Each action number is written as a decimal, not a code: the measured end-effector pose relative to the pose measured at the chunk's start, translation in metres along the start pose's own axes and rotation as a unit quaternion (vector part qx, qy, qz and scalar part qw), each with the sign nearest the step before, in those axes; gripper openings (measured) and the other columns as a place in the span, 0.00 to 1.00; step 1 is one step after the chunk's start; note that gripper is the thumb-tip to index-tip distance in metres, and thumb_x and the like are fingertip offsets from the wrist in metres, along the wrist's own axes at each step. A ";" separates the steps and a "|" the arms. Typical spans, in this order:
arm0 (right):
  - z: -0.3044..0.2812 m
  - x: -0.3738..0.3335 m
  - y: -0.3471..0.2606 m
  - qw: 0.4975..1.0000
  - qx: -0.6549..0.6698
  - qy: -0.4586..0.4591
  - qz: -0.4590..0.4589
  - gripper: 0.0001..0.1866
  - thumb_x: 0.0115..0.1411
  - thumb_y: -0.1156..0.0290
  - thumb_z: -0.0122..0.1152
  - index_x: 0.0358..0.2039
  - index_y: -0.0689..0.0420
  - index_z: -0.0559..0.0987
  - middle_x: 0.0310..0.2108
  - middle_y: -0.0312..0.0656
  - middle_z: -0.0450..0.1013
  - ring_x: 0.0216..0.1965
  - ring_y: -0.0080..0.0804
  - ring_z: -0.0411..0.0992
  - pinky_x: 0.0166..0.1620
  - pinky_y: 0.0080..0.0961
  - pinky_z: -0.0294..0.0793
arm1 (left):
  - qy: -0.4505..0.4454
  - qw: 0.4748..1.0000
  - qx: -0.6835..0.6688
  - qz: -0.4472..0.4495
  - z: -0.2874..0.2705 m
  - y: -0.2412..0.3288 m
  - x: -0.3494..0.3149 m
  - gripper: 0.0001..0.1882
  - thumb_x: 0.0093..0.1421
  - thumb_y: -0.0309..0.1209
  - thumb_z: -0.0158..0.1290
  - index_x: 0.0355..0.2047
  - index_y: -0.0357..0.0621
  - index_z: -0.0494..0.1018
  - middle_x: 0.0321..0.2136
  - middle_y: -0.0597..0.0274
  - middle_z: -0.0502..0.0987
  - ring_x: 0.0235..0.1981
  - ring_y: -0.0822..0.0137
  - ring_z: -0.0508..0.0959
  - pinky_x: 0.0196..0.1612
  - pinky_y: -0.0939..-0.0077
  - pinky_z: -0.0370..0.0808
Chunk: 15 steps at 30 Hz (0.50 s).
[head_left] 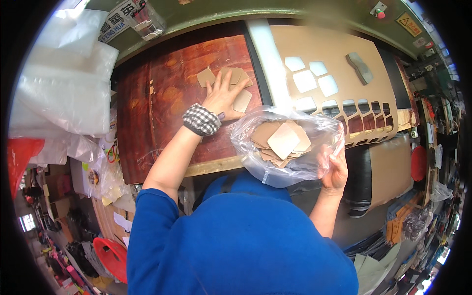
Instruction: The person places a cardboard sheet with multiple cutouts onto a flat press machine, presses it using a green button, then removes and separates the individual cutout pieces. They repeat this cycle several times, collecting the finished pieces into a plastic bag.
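My left hand (221,101), with a checked cuff at the wrist, lies spread over several tan cut pieces (242,101) on a reddish-brown wooden board (169,105). Its fingers are apart and rest on the pieces, partly covering them. At the board's front edge, a clear plastic bag (253,164) has its mouth open toward me. Inside it is a loose pile of similar angular tan pieces (283,141). My right hand (335,167) grips the bag's right side, the film bunched between thumb and fingers.
Right of a white strip (268,51), a tan sheet (327,46) has several cut-out holes. A grey cutting die (360,68) sits on it. Below hangs a roll of tan material (390,172). Clear plastic bags (59,83) hang at left, above a red stool (109,258).
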State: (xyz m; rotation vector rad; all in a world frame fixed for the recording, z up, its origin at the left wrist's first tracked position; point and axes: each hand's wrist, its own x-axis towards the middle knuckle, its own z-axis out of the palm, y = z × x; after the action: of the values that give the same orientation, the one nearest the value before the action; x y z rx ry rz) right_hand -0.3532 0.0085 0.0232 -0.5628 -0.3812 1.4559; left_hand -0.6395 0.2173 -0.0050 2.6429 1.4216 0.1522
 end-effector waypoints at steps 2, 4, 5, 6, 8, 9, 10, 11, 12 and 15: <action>0.001 0.001 0.000 1.000 -0.004 -0.001 -0.002 0.47 0.58 0.82 0.51 0.71 0.46 0.38 0.28 0.47 0.63 0.22 0.30 0.65 0.18 0.30 0.81 | -0.055 0.998 0.012 -0.004 0.008 -0.004 0.009 0.50 0.43 0.51 0.66 0.66 0.69 0.55 0.66 0.40 0.52 0.66 0.36 0.52 0.61 0.26 0.56; 0.003 0.002 0.000 1.000 -0.002 -0.003 -0.003 0.47 0.58 0.81 0.51 0.71 0.46 0.38 0.28 0.47 0.63 0.22 0.30 0.65 0.18 0.30 0.81 | -0.079 0.997 0.015 -0.002 0.011 -0.010 0.015 0.48 0.44 0.50 0.66 0.66 0.71 0.56 0.65 0.42 0.54 0.66 0.37 0.54 0.59 0.26 0.59; 0.003 0.002 0.001 1.000 0.000 -0.007 -0.005 0.47 0.58 0.81 0.51 0.71 0.46 0.38 0.28 0.47 0.63 0.22 0.30 0.64 0.19 0.30 0.81 | -0.054 0.998 -0.019 0.013 0.012 -0.013 0.017 0.47 0.46 0.43 0.65 0.66 0.65 0.56 0.63 0.44 0.57 0.63 0.37 0.59 0.55 0.29 0.66; 0.003 0.002 0.001 1.000 0.002 -0.012 -0.005 0.47 0.58 0.81 0.51 0.71 0.46 0.38 0.28 0.47 0.63 0.22 0.30 0.64 0.19 0.31 0.81 | -0.070 0.997 -0.018 0.011 0.014 -0.015 0.019 0.47 0.45 0.39 0.65 0.66 0.62 0.55 0.63 0.43 0.58 0.62 0.37 0.60 0.57 0.36 0.67; 0.004 0.001 0.002 1.000 0.005 -0.018 -0.005 0.47 0.58 0.81 0.51 0.71 0.46 0.38 0.28 0.47 0.63 0.21 0.30 0.64 0.19 0.31 0.81 | -0.049 0.999 0.004 0.018 0.018 -0.019 0.020 0.48 0.44 0.32 0.64 0.66 0.55 0.54 0.61 0.42 0.60 0.60 0.36 0.62 0.61 0.50 0.67; 0.004 0.000 0.002 1.000 0.007 -0.019 -0.005 0.47 0.58 0.82 0.51 0.71 0.46 0.38 0.28 0.46 0.63 0.21 0.30 0.64 0.19 0.31 0.81 | -0.038 0.999 0.021 0.016 0.021 -0.019 0.020 0.40 0.49 0.25 0.57 0.64 0.49 0.58 0.60 0.46 0.63 0.58 0.42 0.65 0.60 0.56 0.70; 0.004 -0.001 0.002 1.000 0.010 -0.020 -0.008 0.47 0.58 0.82 0.51 0.71 0.47 0.38 0.28 0.46 0.63 0.21 0.30 0.64 0.19 0.31 0.81 | -0.006 1.000 0.000 0.005 0.021 -0.021 0.022 0.36 0.52 0.24 0.54 0.64 0.49 0.59 0.59 0.47 0.64 0.58 0.43 0.66 0.59 0.56 0.71; 0.004 -0.003 0.002 1.000 0.007 -0.013 -0.007 0.46 0.58 0.82 0.51 0.71 0.47 0.38 0.28 0.46 0.63 0.21 0.30 0.64 0.18 0.31 0.81 | 0.013 1.000 -0.017 0.006 0.021 -0.021 0.022 0.33 0.55 0.24 0.51 0.63 0.49 0.61 0.58 0.48 0.65 0.57 0.44 0.67 0.58 0.55 0.71; 0.003 -0.004 0.002 1.000 0.004 -0.005 -0.006 0.46 0.58 0.82 0.51 0.71 0.47 0.39 0.28 0.46 0.63 0.21 0.31 0.64 0.18 0.31 0.80 | 0.023 0.999 -0.031 -0.002 0.017 -0.022 0.021 0.29 0.58 0.23 0.49 0.62 0.49 0.63 0.58 0.49 0.67 0.57 0.45 0.68 0.58 0.54 0.72; 0.003 -0.007 0.003 1.000 -0.002 0.011 -0.003 0.46 0.58 0.82 0.51 0.71 0.46 0.40 0.28 0.46 0.63 0.22 0.31 0.64 0.17 0.30 0.79 | 0.170 0.977 -0.129 0.031 -0.006 -0.019 0.015 0.29 0.51 0.12 0.43 0.54 0.44 0.71 0.49 0.50 0.75 0.50 0.49 0.75 0.55 0.62 0.72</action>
State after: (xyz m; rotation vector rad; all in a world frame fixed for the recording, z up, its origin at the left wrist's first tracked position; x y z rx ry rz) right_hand -0.3576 0.0016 0.0244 -0.5799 -0.3696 1.4416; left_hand -0.6479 0.2411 -0.0020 2.5282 1.2985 0.7728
